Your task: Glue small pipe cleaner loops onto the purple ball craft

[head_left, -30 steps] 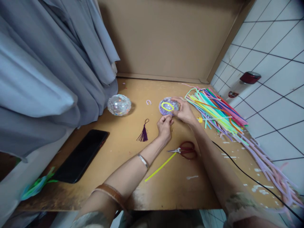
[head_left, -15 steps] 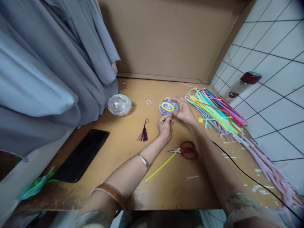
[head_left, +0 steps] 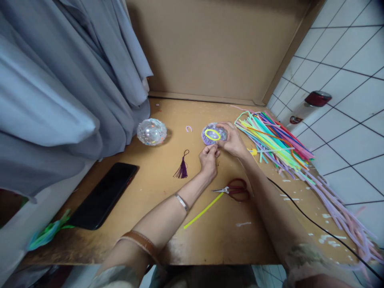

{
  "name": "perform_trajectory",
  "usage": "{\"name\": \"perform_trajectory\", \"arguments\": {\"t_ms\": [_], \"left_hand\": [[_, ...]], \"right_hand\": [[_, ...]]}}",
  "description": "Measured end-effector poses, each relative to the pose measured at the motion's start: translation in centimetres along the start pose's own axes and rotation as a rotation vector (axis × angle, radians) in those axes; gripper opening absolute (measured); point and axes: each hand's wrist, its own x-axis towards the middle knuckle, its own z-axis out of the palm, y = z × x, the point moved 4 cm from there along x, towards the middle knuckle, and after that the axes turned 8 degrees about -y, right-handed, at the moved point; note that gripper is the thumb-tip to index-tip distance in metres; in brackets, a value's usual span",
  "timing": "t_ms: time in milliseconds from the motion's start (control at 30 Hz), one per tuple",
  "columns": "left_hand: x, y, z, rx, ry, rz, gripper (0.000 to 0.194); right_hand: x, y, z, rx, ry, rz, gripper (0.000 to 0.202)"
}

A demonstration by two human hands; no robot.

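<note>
My right hand [head_left: 233,141] is wrapped around the right side of a clear ball [head_left: 221,132] trimmed with purple fuzzy strips. A yellow oval ring [head_left: 213,139] lies on the side of the ball that faces me. Below the ball's near edge my left hand [head_left: 208,158] is closed in a pinch, its fingertips touching the purple trim; whatever they pinch is too small to make out. Nearer to me lie red-handled scissors [head_left: 237,190], tips pointing left, and a yellow pipe cleaner [head_left: 204,211]. A dark purple tassel [head_left: 181,169] lies left of my left hand.
Another clear ball [head_left: 152,132] with pale trim sits at the left. A small pink curved piece [head_left: 189,129] lies between the balls. Colourful pipe cleaners [head_left: 273,140] are heaped at the right, beside a black cable [head_left: 295,204]. A black phone [head_left: 105,196] lies front left, near grey curtains [head_left: 75,80].
Almost nothing differs. Both hands keep the same hold at the ball, and the whole view has shifted very slightly.
</note>
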Motion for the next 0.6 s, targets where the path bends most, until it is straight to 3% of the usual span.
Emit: {"name": "perform_trajectory", "arguments": {"t_ms": [600], "left_hand": [[0.18, -0.11, -0.06, -0.017, -0.001, 0.007, 0.022]], "right_hand": [[-0.35, -0.44, 0.5, -0.067, 0.02, 0.023, 0.052]]}}
